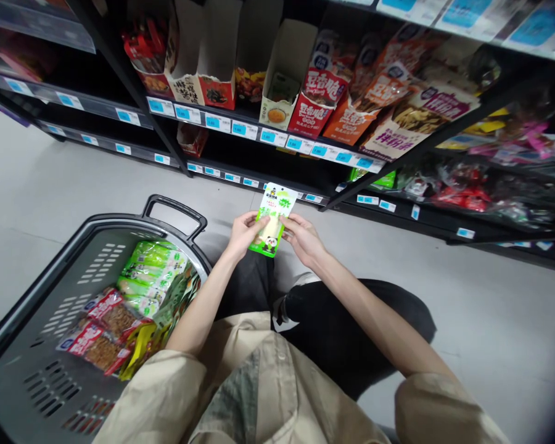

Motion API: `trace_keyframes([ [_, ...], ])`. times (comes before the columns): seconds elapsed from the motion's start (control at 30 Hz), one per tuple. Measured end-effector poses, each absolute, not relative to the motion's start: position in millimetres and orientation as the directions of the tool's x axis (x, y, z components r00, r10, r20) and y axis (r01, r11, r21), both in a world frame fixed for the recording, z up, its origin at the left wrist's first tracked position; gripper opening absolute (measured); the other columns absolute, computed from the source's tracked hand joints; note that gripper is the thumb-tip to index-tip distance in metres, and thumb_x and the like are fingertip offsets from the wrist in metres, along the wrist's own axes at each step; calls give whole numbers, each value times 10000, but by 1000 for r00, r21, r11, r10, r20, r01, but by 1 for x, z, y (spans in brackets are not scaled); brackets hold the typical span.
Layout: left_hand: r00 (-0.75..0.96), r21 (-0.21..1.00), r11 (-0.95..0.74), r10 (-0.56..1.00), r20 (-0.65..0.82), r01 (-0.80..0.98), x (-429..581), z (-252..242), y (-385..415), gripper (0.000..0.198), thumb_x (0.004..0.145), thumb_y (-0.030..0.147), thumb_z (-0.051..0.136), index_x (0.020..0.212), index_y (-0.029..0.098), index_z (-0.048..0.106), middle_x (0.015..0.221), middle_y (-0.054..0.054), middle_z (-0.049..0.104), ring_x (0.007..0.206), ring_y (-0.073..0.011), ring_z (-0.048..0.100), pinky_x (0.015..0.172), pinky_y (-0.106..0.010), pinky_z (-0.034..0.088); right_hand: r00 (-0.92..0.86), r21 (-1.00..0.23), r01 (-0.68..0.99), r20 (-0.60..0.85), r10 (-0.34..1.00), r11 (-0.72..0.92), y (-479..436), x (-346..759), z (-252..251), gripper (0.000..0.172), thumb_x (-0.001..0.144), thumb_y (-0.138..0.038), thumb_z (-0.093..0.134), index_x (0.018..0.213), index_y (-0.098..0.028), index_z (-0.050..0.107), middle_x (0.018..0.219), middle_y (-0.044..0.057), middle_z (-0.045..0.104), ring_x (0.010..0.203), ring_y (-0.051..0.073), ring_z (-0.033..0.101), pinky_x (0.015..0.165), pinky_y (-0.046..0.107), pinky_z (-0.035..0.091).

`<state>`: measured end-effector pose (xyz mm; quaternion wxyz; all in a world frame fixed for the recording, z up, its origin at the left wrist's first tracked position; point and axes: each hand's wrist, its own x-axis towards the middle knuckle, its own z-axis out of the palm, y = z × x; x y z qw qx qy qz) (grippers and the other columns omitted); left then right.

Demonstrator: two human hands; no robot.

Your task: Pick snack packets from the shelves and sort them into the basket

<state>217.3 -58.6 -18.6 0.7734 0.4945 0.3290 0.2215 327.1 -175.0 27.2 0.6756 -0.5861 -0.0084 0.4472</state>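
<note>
A small green and white snack packet with a panda picture is held upright in front of me by both hands. My left hand pinches its left edge. My right hand grips its right edge, fingers closed on it. The packet hangs above my knees, just in front of the lower shelf.
A grey shopping basket with a black handle stands on the floor at my left, holding several green and red snack packets. Black shelves with boxed and bagged snacks and blue price tags fill the top and right.
</note>
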Motion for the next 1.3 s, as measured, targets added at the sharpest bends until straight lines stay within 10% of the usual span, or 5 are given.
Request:
trace_keyframes([
  [1.3, 686, 877, 477, 657, -313, -56, 220, -8, -58, 523, 586, 538, 951, 890, 150, 776, 864, -52, 784, 727, -169, 677, 677, -272, 545, 507, -771, -613, -551, 663, -172, -177, 326, 27, 370, 593, -470, 967, 791, -237, 759, 886, -10, 736, 804, 131, 602, 686, 244, 439],
])
